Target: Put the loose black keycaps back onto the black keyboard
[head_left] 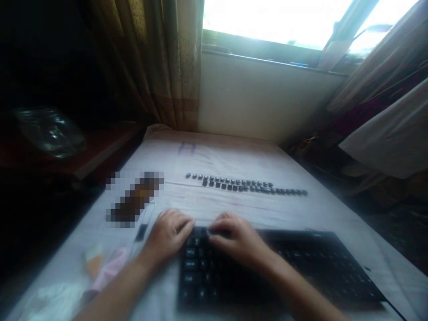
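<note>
- Your left hand (170,232) is at the far left corner of the black keyboard (306,256). Its fingers are curled in, but I can't tell if they grip it.
- Your right hand (236,236) is bent over the keys just beside that corner. Its thumb and fingers are close together, but blur hides whether they pinch anything.
- To do this bit well, I'd let the left hand keep the corner steady. Work with just the right fingertips — soft and slow — and keep your wrist off the other keys.
- The keyboard lies flat on the cloth-covered bench (160,156), right in front of you. Its long way goes from side to side, with a short end by your left hand. The key marks are too blurry to say which way up it is.
- Small dark keycaps (212,178) sit past it in two long rows, also side to side.
</note>
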Action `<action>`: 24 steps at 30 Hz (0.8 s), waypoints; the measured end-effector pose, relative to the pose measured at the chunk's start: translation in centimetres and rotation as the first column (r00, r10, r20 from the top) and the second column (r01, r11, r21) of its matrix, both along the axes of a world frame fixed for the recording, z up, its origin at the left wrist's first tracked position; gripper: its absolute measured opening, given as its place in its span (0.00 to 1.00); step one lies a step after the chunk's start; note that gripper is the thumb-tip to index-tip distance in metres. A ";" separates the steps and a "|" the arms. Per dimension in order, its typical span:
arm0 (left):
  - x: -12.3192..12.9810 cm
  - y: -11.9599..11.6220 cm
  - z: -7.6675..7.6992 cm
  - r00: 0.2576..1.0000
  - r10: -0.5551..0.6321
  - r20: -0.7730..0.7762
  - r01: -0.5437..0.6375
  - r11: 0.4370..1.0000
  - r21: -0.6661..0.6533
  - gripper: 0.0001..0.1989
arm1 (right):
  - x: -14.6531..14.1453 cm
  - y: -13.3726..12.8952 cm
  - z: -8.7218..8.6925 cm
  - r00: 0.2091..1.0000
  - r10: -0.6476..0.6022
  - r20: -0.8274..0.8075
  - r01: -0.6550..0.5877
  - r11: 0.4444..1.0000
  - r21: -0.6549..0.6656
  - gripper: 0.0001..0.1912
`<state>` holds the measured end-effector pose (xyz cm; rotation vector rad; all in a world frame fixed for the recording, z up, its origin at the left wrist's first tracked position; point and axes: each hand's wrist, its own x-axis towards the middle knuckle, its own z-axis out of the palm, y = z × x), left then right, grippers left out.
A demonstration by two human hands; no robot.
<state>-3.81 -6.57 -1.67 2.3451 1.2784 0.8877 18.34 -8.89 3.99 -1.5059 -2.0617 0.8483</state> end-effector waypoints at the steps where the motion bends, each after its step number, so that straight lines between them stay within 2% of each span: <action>1: 0.0 -0.1 0.0 1.000 -0.002 0.001 0.002 1.000 -0.004 0.11 | 0.0 -0.6 -0.3 1.000 -0.005 0.001 0.005 1.000 0.011 0.08; 3: 0.0 -0.2 0.0 1.000 -0.016 0.001 0.016 1.000 -0.013 0.10 | -0.3 -1.3 -0.9 1.000 -0.011 0.029 0.010 0.999 0.042 0.09; 6: 0.0 -0.4 0.2 0.999 -0.054 -0.005 0.054 0.998 -0.027 0.13 | -0.7 -1.4 -1.3 0.997 -0.008 0.073 0.001 0.996 0.088 0.09; 15: 0.0 -0.6 -0.1 0.992 -0.099 -0.077 0.092 0.992 -0.088 0.25 | -0.9 -1.3 -1.2 0.992 0.014 0.127 -0.027 0.994 0.103 0.10; 24: 0.2 -0.5 -0.5 0.984 -0.113 -0.136 0.095 0.987 -0.131 0.27 | -0.8 -1.7 -2.3 0.994 -0.003 0.111 -0.020 0.979 0.204 0.08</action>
